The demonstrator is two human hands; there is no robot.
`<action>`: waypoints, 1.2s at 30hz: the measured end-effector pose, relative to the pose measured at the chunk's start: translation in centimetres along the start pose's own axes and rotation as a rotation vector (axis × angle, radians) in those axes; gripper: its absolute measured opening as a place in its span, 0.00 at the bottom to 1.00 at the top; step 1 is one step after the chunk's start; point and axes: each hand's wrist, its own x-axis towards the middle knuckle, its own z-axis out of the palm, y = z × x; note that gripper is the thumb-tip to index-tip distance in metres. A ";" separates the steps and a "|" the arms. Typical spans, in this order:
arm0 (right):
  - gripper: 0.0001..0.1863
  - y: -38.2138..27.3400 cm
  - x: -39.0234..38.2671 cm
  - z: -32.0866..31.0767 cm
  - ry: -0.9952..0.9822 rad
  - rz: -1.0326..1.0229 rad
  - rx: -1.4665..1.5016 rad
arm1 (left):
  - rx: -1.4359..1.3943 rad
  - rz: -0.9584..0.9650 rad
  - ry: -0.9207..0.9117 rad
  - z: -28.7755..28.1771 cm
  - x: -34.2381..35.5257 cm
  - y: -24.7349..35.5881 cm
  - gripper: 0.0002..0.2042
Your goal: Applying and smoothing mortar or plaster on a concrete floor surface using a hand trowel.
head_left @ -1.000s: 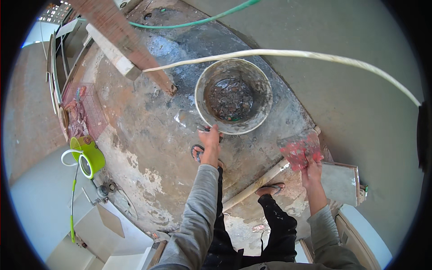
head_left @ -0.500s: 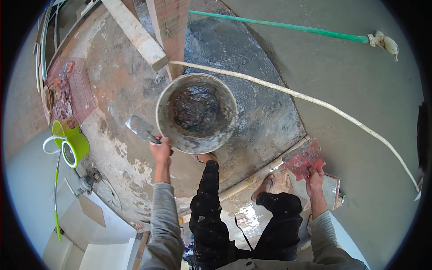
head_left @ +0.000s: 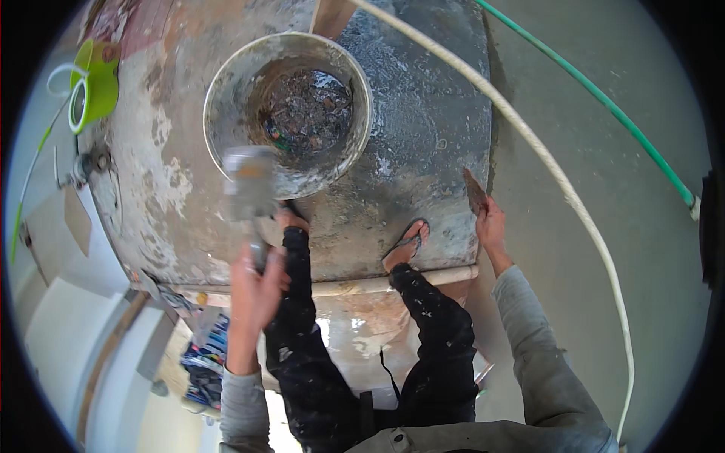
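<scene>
My left hand [head_left: 253, 283] grips the handle of a trowel [head_left: 245, 181], whose grey blade is blurred and hangs just over the near rim of a round grey bucket [head_left: 219, 98]. Dark wet mortar [head_left: 310, 113] lies in the bucket's bottom. My right hand [head_left: 491, 223] holds a thin reddish flat board [head_left: 474, 192], seen edge-on, at the right edge of the dark wet floor patch [head_left: 430, 128]. My legs in dark spattered trousers stand between both hands, with a sandalled foot [head_left: 408, 241] near a pale rod [head_left: 445, 273].
A white hose [head_left: 544, 166] and a green hose [head_left: 604, 98] cross the smooth grey floor on the right. A lime-green watering jug [head_left: 94, 90] stands at the upper left by a pipe fitting [head_left: 83, 166]. A wooden plank [head_left: 332, 15] leans behind the bucket.
The view has closed in on the bucket. My left hand has lifted the trowel up to the bucket's near rim. My right hand carried the reddish board to the wet patch's right edge.
</scene>
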 end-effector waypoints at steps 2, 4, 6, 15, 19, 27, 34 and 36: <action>0.17 2.7 4.5 2.8 0.019 -0.165 -0.053 | 0.086 0.015 -0.308 5.6 -0.2 -2.1 0.07; 0.19 4.8 9.5 5.3 0.044 -0.299 -0.102 | 0.127 0.321 -0.401 13.0 1.5 -6.1 0.11; 0.22 5.0 15.7 7.7 0.060 -0.470 -0.140 | 0.135 0.348 -0.549 19.8 5.2 -10.1 0.13; 0.26 3.8 41.7 15.3 0.198 -0.803 -0.349 | 0.311 0.354 -0.324 36.5 26.7 -15.9 0.16; 0.24 4.8 45.7 17.9 0.215 -0.580 -0.500 | 0.277 0.384 -0.002 37.4 32.6 -18.1 0.15; 0.27 12.9 33.3 20.1 0.085 -0.647 -0.472 | 0.354 0.411 0.121 38.4 36.4 -17.4 0.20; 0.17 19.1 23.3 14.5 0.420 -0.296 0.165 | 0.447 0.498 0.179 40.0 36.9 -14.3 0.18; 0.17 23.8 19.0 16.0 0.111 0.173 0.733 | 0.491 0.526 0.200 40.8 38.0 -13.9 0.17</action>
